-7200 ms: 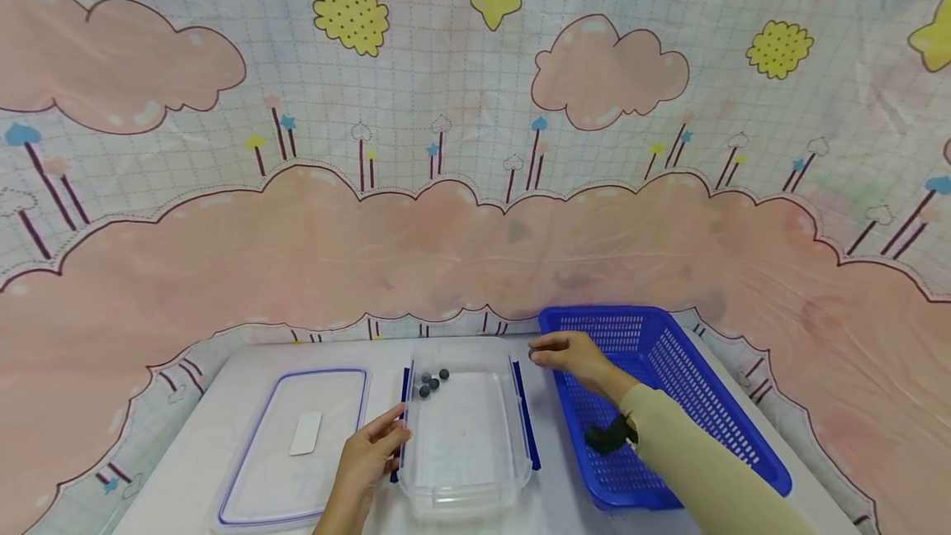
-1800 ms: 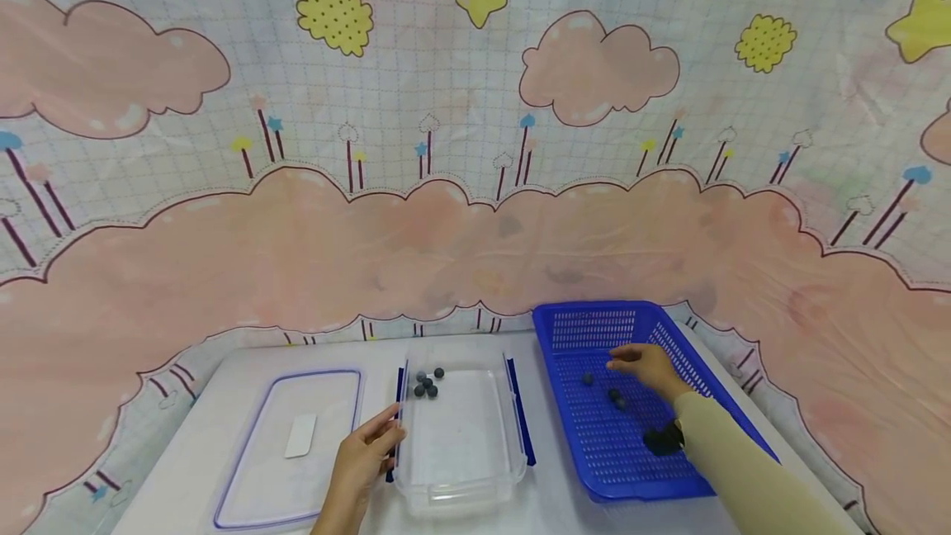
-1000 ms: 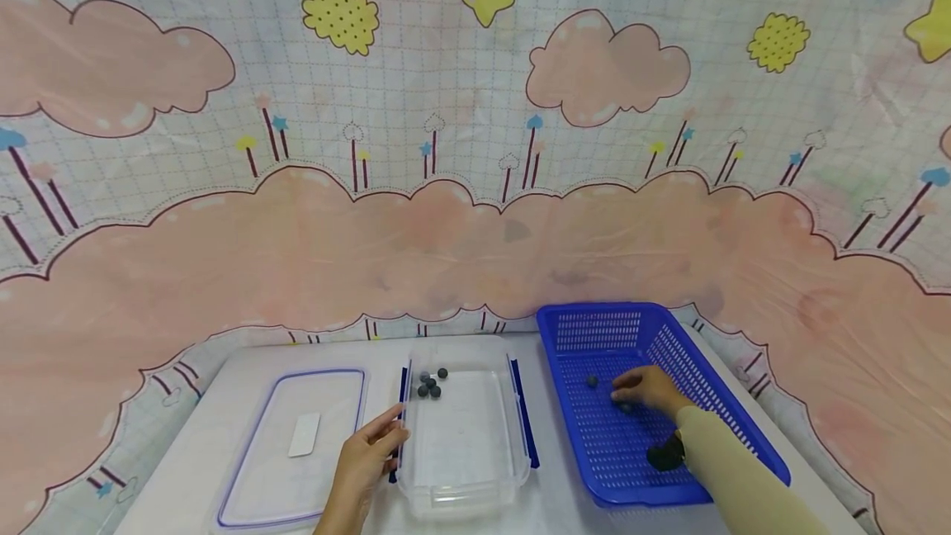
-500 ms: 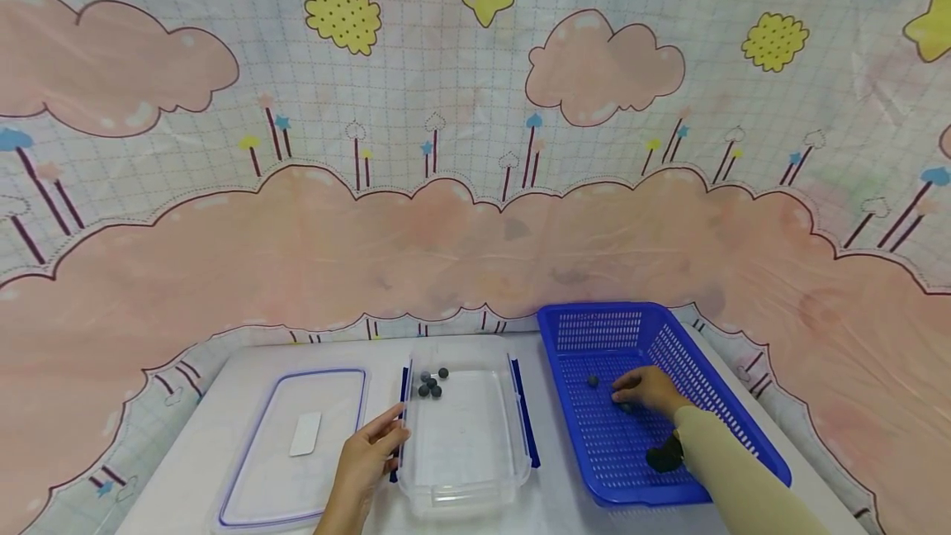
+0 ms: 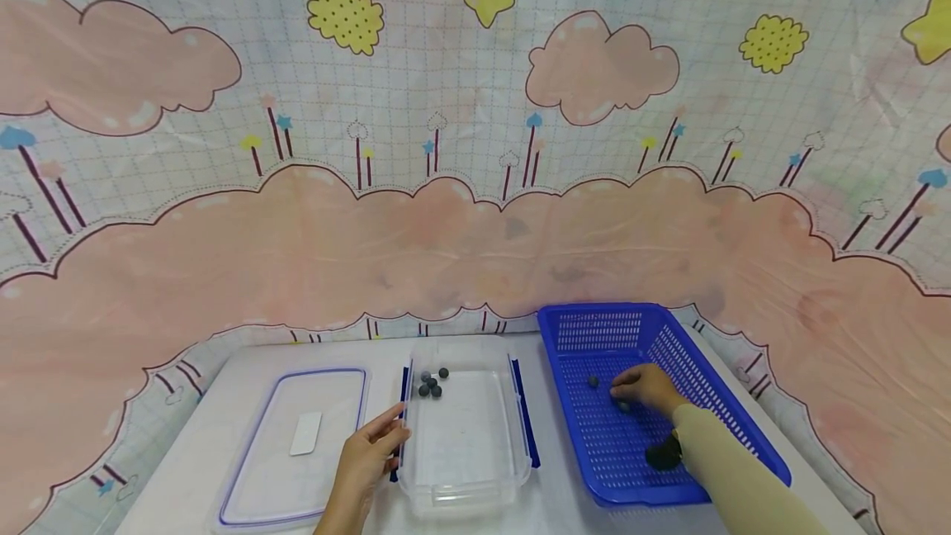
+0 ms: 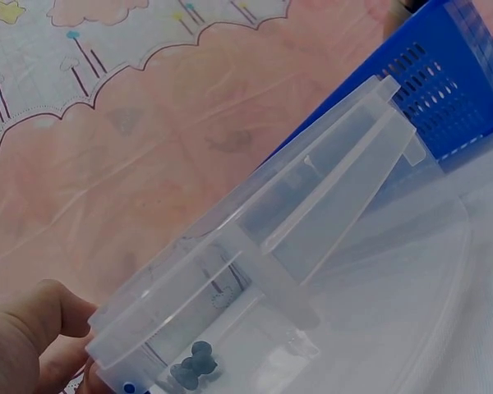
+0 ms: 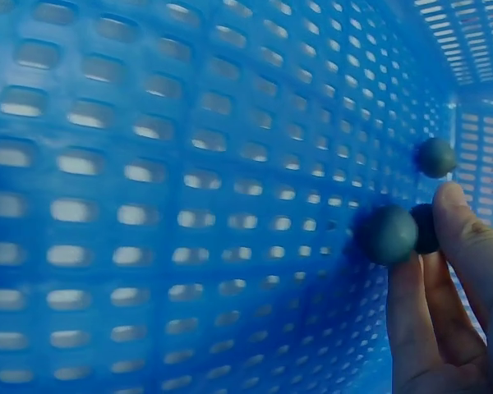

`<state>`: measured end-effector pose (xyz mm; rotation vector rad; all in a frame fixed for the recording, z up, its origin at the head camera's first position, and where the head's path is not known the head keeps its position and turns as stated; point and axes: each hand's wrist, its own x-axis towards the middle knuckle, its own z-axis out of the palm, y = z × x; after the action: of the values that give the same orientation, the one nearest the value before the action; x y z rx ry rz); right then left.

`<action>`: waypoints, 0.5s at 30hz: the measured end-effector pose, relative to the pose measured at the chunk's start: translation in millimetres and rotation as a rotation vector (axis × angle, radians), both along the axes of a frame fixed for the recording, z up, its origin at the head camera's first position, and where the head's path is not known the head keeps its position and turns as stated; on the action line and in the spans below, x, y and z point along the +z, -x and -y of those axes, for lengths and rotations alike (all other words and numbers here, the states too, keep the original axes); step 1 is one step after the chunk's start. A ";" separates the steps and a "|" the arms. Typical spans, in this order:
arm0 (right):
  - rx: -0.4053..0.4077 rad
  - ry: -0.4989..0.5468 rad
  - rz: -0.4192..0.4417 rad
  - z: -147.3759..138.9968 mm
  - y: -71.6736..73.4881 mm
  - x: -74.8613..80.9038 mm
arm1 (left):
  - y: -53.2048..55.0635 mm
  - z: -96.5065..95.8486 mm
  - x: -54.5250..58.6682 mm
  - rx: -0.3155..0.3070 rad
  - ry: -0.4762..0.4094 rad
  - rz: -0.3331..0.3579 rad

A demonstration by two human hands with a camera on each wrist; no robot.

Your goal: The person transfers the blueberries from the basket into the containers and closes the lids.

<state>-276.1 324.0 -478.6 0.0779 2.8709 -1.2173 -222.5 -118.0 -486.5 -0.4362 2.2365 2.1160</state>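
My left hand [image 5: 366, 454] holds the left side of a clear plastic box [image 5: 464, 500]; in the left wrist view its thumb and fingers grip the box's corner. Several small dark balls [image 5: 432, 384] lie in the box's far left part. Inside the blue basket [image 5: 587, 477], my right hand [image 5: 650, 389] has thumb and fingertips around a dark ball [image 7: 426, 227], partly hidden in the right wrist view. A second ball [image 7: 392, 235] sits against those fingers, nearer that camera. A third ball [image 7: 435, 157] lies apart, farther off in the basket.
A clear lid [image 5: 260, 469] with a blue-purple rim and a white rectangle [image 5: 305, 433] lies left of the box. Dark blue side latches [image 5: 525, 419] hang along the box. A printed cloth [image 5: 446, 254] stands behind the white table [image 5: 186, 436].
The right hand has moved from near the basket's left rim, where it held a ball, down to the balls inside. The box holds one more ball. The left hand stays put.
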 end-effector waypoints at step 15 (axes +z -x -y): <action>-0.022 0.071 -0.033 10.4 4.8 9.2 | 1.5 0.0 1.2 0.000 0.008 0.016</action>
<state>-280.9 313.7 -469.4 0.0884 2.8587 -1.3354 -224.0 -118.0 -485.3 -0.4525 2.2374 2.0960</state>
